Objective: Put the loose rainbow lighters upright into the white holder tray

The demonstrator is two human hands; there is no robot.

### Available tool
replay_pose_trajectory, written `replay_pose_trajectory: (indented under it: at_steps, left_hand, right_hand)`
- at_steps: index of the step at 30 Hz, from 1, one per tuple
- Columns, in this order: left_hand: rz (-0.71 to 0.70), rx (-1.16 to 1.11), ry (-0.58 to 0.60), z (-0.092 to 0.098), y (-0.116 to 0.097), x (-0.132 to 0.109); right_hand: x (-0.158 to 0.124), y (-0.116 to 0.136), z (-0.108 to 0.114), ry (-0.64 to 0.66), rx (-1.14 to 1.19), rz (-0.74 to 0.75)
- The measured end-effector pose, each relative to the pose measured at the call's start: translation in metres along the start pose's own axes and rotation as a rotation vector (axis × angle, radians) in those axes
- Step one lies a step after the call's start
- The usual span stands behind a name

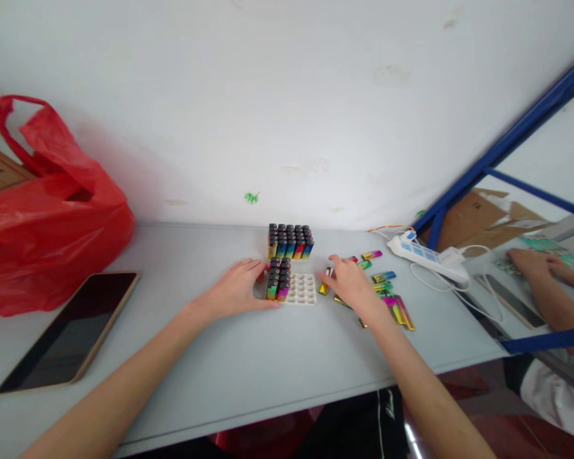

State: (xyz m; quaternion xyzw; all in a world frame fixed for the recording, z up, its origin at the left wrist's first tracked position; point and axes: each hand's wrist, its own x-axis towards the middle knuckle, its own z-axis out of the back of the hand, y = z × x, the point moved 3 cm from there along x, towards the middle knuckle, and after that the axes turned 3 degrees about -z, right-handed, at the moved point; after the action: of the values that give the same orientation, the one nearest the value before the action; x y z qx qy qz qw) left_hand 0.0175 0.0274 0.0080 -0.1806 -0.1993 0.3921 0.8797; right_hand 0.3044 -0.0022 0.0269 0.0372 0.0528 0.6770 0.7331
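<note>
Left hand (239,290): I read it at frame centre, just left of the white tray (303,292). The fingers are loosely extended and only slightly spread, holding nothing. The fingertips touch the left side of the standing lighters (278,280) that fill the tray's left columns. The thumb lies along the table (249,363) at the tray's near left corner. The palm faces down and the wrist is low. The forearm runs in from the lower left of the frame.

Right hand (351,287): I read it just right of the tray. The fingers are curled downward and close together. The fingertips sit at a gold lighter (324,288) beside the tray's right edge. I cannot tell whether they pinch this lighter or only touch it. The hand's back faces the camera. The forearm enters from the lower right of the frame.

The hand covers part of the loose lighters (396,309), which lie scattered flat to the right of the tray. A full block of lighters (289,241) stands just behind the tray, toward the wall.

A power strip (425,255) lies right of centre. A dark phone (69,331) lies at lower left, with a red bag (43,217) above it. Another person's hand (530,261) rests at the right edge.
</note>
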Motion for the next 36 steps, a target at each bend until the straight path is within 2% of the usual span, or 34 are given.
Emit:
replay_pose_trajectory:
  at_steps: [2, 5, 9, 11, 13, 15, 19, 22, 28, 36]
  left_hand:
    - [-0.008, 0.006, -0.003, 0.0, -0.001, 0.0]
    - [-0.018, 0.014, 0.0, 0.001, -0.002, 0.0]
    - [-0.03, 0.007, -0.004, 0.003, -0.003, 0.0]
    - [-0.033, -0.004, 0.0, 0.004, -0.003, 0.0]
    - [-0.033, -0.009, 0.009, 0.005, -0.004, 0.0]
    - [-0.032, -0.011, 0.013, 0.005, -0.004, 0.0]
    - [-0.026, -0.012, 0.017, 0.004, -0.003, 0.0]
    - [-0.013, -0.013, 0.023, 0.002, -0.001, 0.0]
    - [0.009, -0.015, 0.028, 0.002, -0.001, -0.001]
    - [-0.016, -0.001, 0.005, 0.002, -0.001, -0.002]
  right_hand:
    - [0.006, 0.008, -0.001, -0.004, 0.039, 0.01]
    - [0.017, 0.015, 0.003, -0.038, 0.246, 0.132]
    - [0.029, 0.024, 0.01, -0.069, 0.802, 0.313]
    - [0.031, 0.03, 0.007, 0.005, 1.106, 0.316]
    - [0.032, 0.036, 0.0, 0.078, 1.263, 0.256]
    - [0.03, 0.039, -0.007, 0.064, 1.271, 0.18]
    - [0.02, 0.036, -0.016, -0.162, 1.109, 0.113]
    - [0.01, 0.038, -0.021, -0.241, 1.017, 0.115]
    - [-0.004, 0.051, -0.017, -0.242, 0.941, 0.199]
    - [-0.009, 0.058, -0.009, -0.195, 0.923, 0.258]
